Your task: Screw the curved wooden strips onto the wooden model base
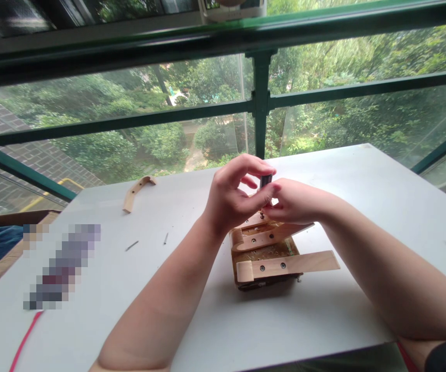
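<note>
My left hand [238,188] is curled with thumb and fingers around the dark handle of an upright screwdriver [265,181]. Beside it, my right hand [300,199] is closed low by the tool, its fingertips bunched and mostly hidden; what they pinch cannot be made out. Beneath both hands sits a brown block [271,252] with several small holes. Across it lie pale wooden strips, the nearest strip [311,262] jutting out to the right, each fixed with dark cross-head screws [262,268]. The farthest strip is partly covered by my hands.
On the white table [191,320] lie a curved wooden piece [137,194], two loose screws [166,238] and a pixelated item [65,268] with a red cord [25,338]. A cardboard box [1,258] stands at the left; a green railing [260,103] runs behind.
</note>
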Demonstrator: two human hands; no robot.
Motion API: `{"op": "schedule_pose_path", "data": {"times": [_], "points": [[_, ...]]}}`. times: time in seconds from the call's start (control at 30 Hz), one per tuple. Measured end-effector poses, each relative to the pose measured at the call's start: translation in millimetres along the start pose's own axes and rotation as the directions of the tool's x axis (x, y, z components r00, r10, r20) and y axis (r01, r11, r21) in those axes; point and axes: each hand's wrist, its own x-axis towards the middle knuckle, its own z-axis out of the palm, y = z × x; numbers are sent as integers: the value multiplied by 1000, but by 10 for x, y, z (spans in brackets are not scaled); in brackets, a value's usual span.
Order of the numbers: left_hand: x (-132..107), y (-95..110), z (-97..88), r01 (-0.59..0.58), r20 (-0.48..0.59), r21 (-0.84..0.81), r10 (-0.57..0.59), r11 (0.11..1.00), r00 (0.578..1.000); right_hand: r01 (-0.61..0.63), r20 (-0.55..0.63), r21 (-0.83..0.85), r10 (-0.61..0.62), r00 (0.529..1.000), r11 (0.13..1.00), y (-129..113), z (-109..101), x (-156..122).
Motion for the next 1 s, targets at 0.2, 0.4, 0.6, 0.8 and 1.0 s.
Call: {"op": "schedule_pose_path", "data": {"times": [0.2, 0.4, 0.6, 0.8, 1.0], "points": [[4, 0, -6, 2, 2, -17, -1, 1000, 1000, 16, -15, 20, -16, 1000, 1000, 34, 26, 13], [-9, 14, 16, 10, 18, -35, -9, 999, 1000, 26, -43, 35, -25, 999, 999, -6, -8, 25], [-16, 5, 20, 33, 38, -38, -32, 999, 999, 37, -57, 98, -32, 998, 994, -41, -45, 37], [-13, -1, 23, 28, 40, -67, -26, 997, 999, 59, -65, 76, -54, 996, 995, -19, -18, 43], [-7, 31, 24, 52, 35, -88, -49, 995, 998, 58, -4, 70, -57, 998, 996, 33, 38, 11]]}}
